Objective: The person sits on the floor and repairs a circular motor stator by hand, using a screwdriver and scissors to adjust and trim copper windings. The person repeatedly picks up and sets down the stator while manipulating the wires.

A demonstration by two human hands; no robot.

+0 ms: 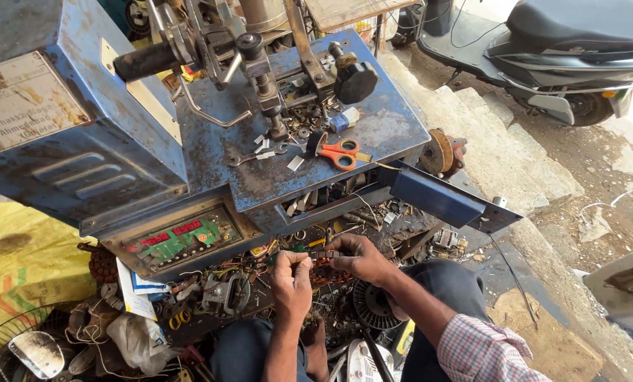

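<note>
while gripped from both ends, copper motor coil [325, 263] lying crosswise between left hand [292, 283] and right hand [359, 258], fingers of both curled shut on it, just below blue machine [210, 155], near orange scissors [339, 152].

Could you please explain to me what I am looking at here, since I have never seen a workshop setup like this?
This is one picture from a camera worn on a person's head, looking down at their own two bare hands. The left hand and the right hand together grip a small round part wound with copper wire, low in front of a worn blue machine. That machine has a crank handle, a black knob and a small panel with red digits. On its flat top lie orange-handled scissors, a wrench and loose metal bits. Below it sits a clutter of wires and motor parts. A yellow sack lies to the left, and a parked scooter stands on the street behind.
</note>
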